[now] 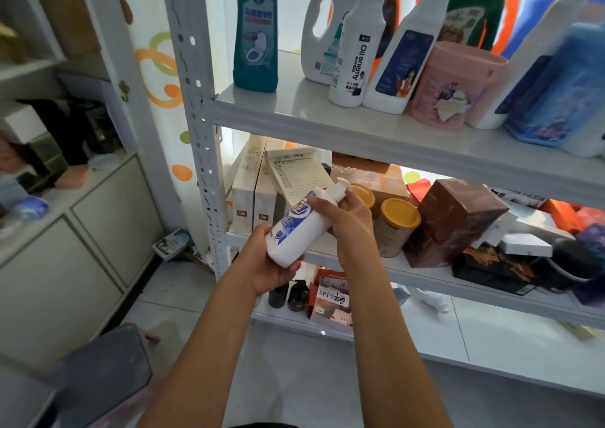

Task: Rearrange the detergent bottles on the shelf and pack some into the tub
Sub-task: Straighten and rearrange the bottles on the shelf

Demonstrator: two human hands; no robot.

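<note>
I hold a white pump bottle (296, 228) with a blue label, tilted, in front of the middle shelf. My left hand (266, 264) cups its base from below. My right hand (348, 218) grips its neck just under the pump head. On the top shelf (294, 110) stand a teal toilet-cleaner bottle (255, 31), a white jug with a handle (322, 28), two white spray bottles (358, 51) (404, 54), a pink tub (448, 87) and blue bottles (553, 97) at the right. Orange and green jugs stand behind them.
The middle shelf holds white cartons (244, 192), a notepad (296, 172), gold-lidded tins (397, 224) and brown boxes (458, 214). Dark bottles (288, 293) stand on the bottom shelf. A perforated grey post (196, 113) marks the rack's left edge. White cabinets (82, 231) stand left; a grey box (101, 375) sits low left.
</note>
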